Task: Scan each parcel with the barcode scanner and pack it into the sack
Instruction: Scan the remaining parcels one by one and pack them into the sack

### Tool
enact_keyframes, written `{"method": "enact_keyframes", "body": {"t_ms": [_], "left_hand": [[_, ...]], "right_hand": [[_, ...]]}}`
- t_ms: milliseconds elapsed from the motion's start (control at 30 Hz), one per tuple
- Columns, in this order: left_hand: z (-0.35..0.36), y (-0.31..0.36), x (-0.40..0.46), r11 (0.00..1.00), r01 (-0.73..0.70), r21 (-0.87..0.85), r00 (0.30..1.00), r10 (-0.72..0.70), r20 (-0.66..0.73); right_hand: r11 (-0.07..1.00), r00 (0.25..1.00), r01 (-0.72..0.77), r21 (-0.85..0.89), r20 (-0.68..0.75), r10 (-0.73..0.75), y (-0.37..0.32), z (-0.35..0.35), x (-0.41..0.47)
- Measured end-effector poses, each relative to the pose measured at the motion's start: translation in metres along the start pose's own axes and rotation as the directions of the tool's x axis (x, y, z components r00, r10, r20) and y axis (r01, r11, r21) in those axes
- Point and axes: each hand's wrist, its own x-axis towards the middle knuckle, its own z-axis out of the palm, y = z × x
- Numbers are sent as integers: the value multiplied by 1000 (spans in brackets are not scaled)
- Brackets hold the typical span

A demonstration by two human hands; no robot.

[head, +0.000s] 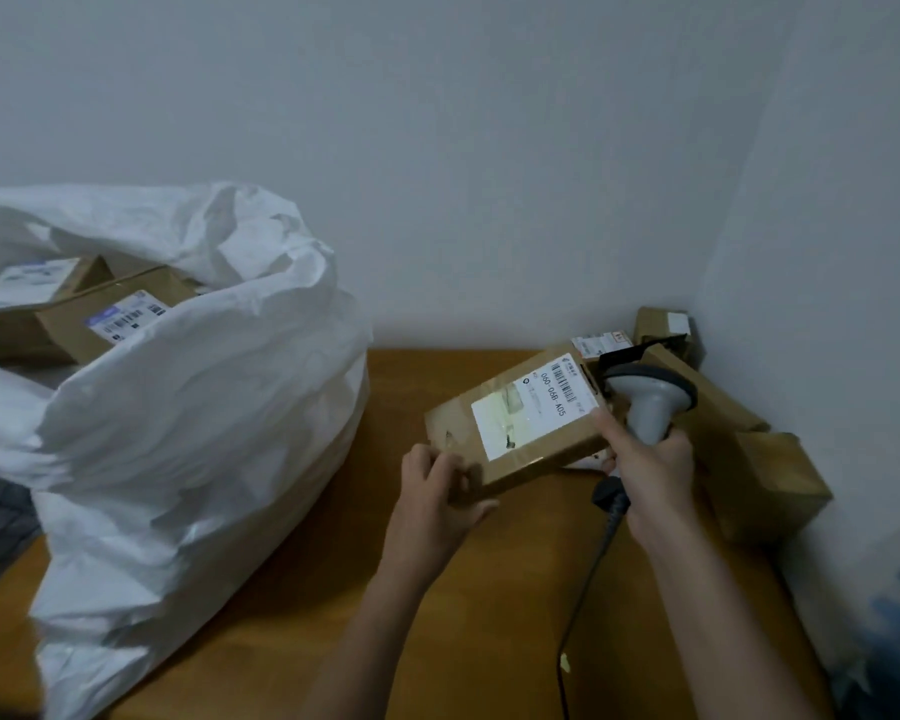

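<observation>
parcel (520, 423) pinched by left hand (437, 496) fingers (450, 467).

One head-worn camera looks forward and down, close over the tabletop (333, 589), facing its far right corner where two walls (489, 148) meet.

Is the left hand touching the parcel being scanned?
Touching: the head view shows the left hand gripping the parcel's near corner, thumb on top.

A matt cardboard parcel (515, 423) bears a glossy paper label (533, 407), beside a crinkled woven-plastic sack (204, 433) on the smooth wooden bench (437, 615).
</observation>
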Motion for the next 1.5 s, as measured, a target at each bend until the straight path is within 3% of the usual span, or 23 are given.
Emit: {"method": "enact_keyframes", "body": {"t_ms": [100, 200, 300, 400, 533, 667, 867, 1100, 1500], "left_hand": [[-6, 4, 6, 936, 273, -223, 955, -236, 177], [-15, 11, 16, 748, 536, -391, 830, -382, 406], [-20, 16, 16, 589, 659, -467, 715, -298, 632], [-20, 17, 12, 464, 707, -533, 665, -182, 724], [-21, 13, 12, 390, 712, -584, 678, -164, 717], [-11, 11, 16, 338, 743, -578, 669, -348, 657], [4, 8, 24, 227, 758, -612, 628, -509, 589], [9, 13, 29, 203, 760, -617, 612, -543, 575], [9, 19, 32, 222, 748, -626, 632, -527, 568]], "right_hand": [[994, 996, 84, -73, 29, -82, -11, -11, 1], [977, 988, 148, -152, 57, -141, -21, -17, 3], [975, 980, 181, -131, 109, -168, -31, -16, 2], [981, 973, 186, -60, 148, -176, -40, -13, 0], [957, 958, 265, -117, 147, -247, -51, -9, -3], [930, 955, 288, -228, 135, -263, -63, -7, -9], [918, 931, 260, -300, 331, -155, -92, -7, -29], [884, 872, 349, -310, 454, -185, -122, -8, -62], [861, 849, 419, -288, 460, -259, -152, -20, -90]]}}
